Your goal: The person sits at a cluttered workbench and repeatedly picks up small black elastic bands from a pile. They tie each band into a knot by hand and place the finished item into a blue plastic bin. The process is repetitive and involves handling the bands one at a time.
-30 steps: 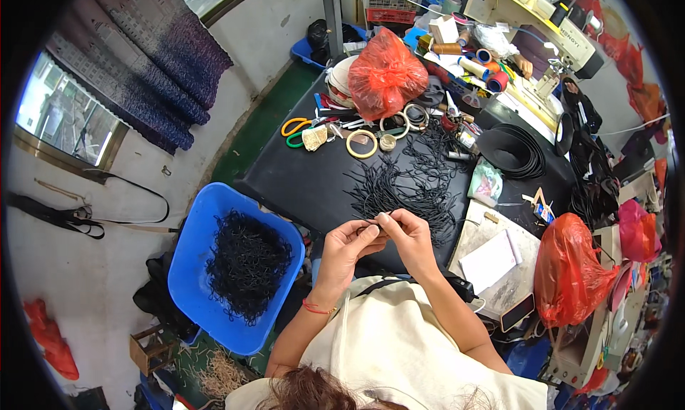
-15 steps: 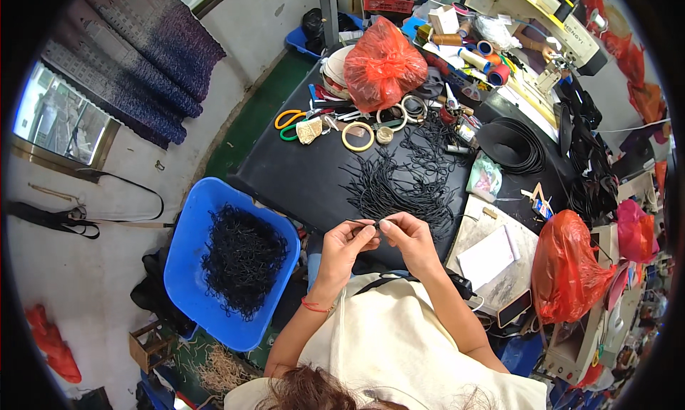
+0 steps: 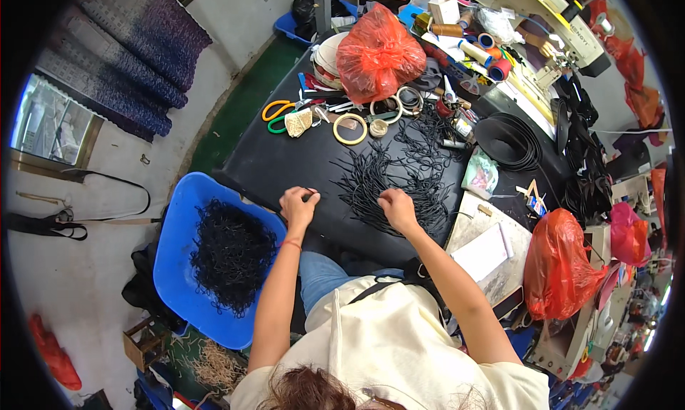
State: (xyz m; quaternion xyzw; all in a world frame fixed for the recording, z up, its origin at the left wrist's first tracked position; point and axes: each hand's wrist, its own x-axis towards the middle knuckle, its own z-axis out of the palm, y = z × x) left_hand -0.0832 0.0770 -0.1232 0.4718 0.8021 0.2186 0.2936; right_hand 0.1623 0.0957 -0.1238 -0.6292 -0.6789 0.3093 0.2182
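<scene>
My left hand (image 3: 298, 206) hovers over the near left edge of the black table (image 3: 282, 160), fingers pinched on a short black cord. It is close to the blue tub (image 3: 171, 228), which holds a heap of black cords (image 3: 230, 254). My right hand (image 3: 397, 208) rests on the near edge of a loose pile of black cords (image 3: 389, 174) spread across the table's middle, fingers curled onto some of them.
A full red bag (image 3: 378, 53), orange and green scissors (image 3: 275, 112), tape rings (image 3: 350, 129) and thread spools crowd the table's far side. A coiled black strap (image 3: 510, 142) lies at right. Papers (image 3: 485, 251) and another red bag (image 3: 564, 267) sit at near right.
My hands were together in front of my chest working one cord. They have parted: the left went left toward the tub, the right reached forward onto the pile.
</scene>
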